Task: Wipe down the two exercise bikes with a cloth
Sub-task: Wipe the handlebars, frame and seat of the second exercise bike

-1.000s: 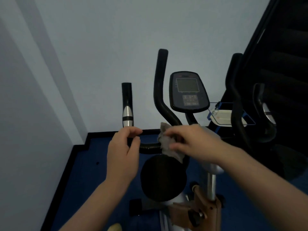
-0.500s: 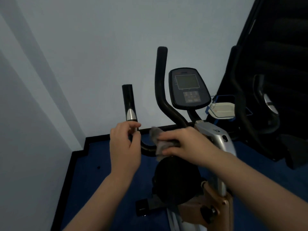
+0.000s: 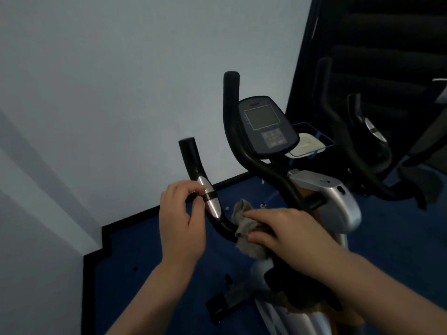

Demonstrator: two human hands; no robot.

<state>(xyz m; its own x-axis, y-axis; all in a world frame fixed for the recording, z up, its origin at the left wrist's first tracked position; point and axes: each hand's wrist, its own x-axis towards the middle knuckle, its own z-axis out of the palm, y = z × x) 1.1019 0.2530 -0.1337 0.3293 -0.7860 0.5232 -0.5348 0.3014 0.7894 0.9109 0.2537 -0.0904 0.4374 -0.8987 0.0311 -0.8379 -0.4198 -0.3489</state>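
- We hold the cloth (image 3: 249,228) in our right hand (image 3: 287,232), fingers curled over it and thumb underneath, so the grey fabric wraps the low bend of the handlebar (image 3: 223,224) of the near exercise bike (image 3: 333,201).
- Our left hand (image 3: 182,221) pinches the same bar just left of the cloth, at the black ring on the silver sensor (image 3: 210,198); it steadies the bar while we rub.
- To do this well, we judge it best to keep the cloth wrapped fully round the tube and work it along the curve, twisting so the underside gets cleaned too.
- The left hand will need to shift off the sensor before we can wipe there.
- Farther out, the tall grip (image 3: 231,112) and the console (image 3: 266,126) look untouched by the cloth for now; light pressure suits the screen.
- The second bike (image 3: 362,151) stands to the right, dark and partly hidden; we cannot tell its condition.
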